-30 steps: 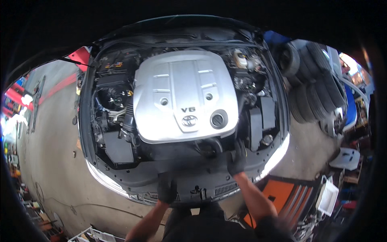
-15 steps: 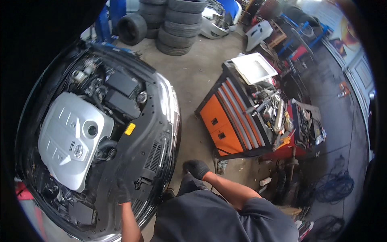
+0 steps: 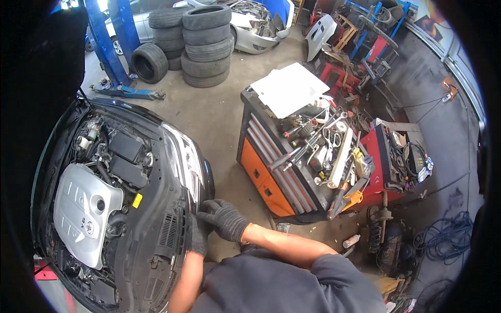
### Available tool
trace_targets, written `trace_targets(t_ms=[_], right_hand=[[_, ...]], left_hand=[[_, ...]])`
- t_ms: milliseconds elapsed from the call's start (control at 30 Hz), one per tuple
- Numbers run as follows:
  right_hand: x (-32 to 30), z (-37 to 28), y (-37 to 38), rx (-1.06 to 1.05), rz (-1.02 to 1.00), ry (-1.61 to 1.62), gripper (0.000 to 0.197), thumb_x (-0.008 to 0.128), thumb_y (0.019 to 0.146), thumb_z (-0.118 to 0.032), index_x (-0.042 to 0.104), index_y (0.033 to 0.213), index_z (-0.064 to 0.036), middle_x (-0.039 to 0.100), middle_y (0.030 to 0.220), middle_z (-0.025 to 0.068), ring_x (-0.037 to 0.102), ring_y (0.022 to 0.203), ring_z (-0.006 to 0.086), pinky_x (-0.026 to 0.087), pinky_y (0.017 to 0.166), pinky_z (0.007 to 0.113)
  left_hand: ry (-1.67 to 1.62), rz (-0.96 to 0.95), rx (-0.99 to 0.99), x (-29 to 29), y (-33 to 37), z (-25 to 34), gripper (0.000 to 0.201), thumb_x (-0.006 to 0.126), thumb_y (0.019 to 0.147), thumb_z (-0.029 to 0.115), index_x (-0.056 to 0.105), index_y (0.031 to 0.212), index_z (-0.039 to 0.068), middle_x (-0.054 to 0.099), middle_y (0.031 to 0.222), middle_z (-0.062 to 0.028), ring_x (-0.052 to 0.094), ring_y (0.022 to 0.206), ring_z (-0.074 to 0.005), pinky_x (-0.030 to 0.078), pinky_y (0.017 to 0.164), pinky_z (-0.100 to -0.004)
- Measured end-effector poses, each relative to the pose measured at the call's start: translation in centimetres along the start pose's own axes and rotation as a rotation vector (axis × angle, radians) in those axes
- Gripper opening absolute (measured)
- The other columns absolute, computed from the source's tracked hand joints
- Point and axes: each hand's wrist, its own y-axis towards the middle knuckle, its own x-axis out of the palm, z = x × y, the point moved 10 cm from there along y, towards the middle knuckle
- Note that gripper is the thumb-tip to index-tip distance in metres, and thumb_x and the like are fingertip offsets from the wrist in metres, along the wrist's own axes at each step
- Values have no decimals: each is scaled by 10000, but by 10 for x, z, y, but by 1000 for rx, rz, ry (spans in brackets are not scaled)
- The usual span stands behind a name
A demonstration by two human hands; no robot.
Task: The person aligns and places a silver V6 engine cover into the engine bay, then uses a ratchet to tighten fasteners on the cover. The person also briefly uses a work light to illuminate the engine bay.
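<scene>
Dark grey knitted gloves cover both my hands, which meet at the front edge of the car. My left hand (image 3: 198, 236) points away from me along the bumper edge, its fingers mostly hidden by the other hand. Over its fingertips reaches my right hand (image 3: 225, 219), fingers apart and pointing left, with no object visible in it. Left of them lies the car's exposed engine bay, with a silver engine cover (image 3: 86, 214), a black radiator trim panel (image 3: 156, 219) with slotted vents, and a yellow label (image 3: 137, 201). The headlight (image 3: 187, 159) is just beyond my hands.
An orange and black tool cabinet (image 3: 261, 182) stands ahead right, its top crowded with hand tools and a white panel (image 3: 289, 89). Stacked tires (image 3: 206, 52) and a blue lift post (image 3: 112, 47) are at the back. Coiled hose (image 3: 449, 237) lies at right.
My left hand has moved right, off the engine bay trim to the car's front edge. My right hand has swung left to meet it. The view has shifted, showing more of the cabinet top.
</scene>
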Motion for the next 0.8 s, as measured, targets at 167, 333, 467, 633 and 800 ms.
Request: trace_targets(t_ms=[167, 333, 467, 633, 800], right_hand=[[-30, 36, -4, 138, -73, -147, 548, 708, 794, -182, 659, 1338, -145, 493, 1469, 204, 484, 1343, 450, 427, 1102, 527], [-108, 100, 29, 150, -87, -106, 490, 748, 782, -173, 687, 1265, -125, 668, 1158, 226, 663, 1060, 428, 548, 885, 502], [-224, 210, 84, 234, 272, -161, 248, 685, 871, -150, 774, 1097, -103, 734, 992, 206, 688, 945, 414, 565, 863, 460], [-306, 352, 145, 315, 293, -449, 199, 663, 889, -107, 783, 1048, -105, 756, 1071, 119, 679, 998, 375, 544, 911, 467], [-270, 440, 180, 238, -79, -522, 225, 604, 842, -105, 785, 963, -162, 761, 1025, 132, 683, 1010, 389, 553, 882, 502]], left_hand=[[-814, -72, -99, -4, 46, 55, 566, 488, 1076, 492, 612, 1350, 13, 653, 1328, -156, 615, 1215, -298, 494, 1059, -403], [-1455, -16, -99, 4, 57, 94, 436, 606, 1070, 331, 627, 1363, 8, 677, 1307, -153, 658, 1149, -221, 547, 982, -346], [-1771, -195, -422, 78, 104, 56, 351, 642, 1051, 276, 667, 1304, 34, 732, 1197, -145, 726, 1005, -219, 590, 899, -341], [-1778, -42, -518, 135, 140, -20, 275, 649, 1028, 259, 695, 1215, 63, 753, 1040, -93, 727, 870, -198, 596, 718, -324], [-1364, -169, -718, 143, 166, -81, 289, 668, 1009, 307, 719, 1161, 66, 756, 956, -113, 710, 830, -162, 566, 678, -324]])
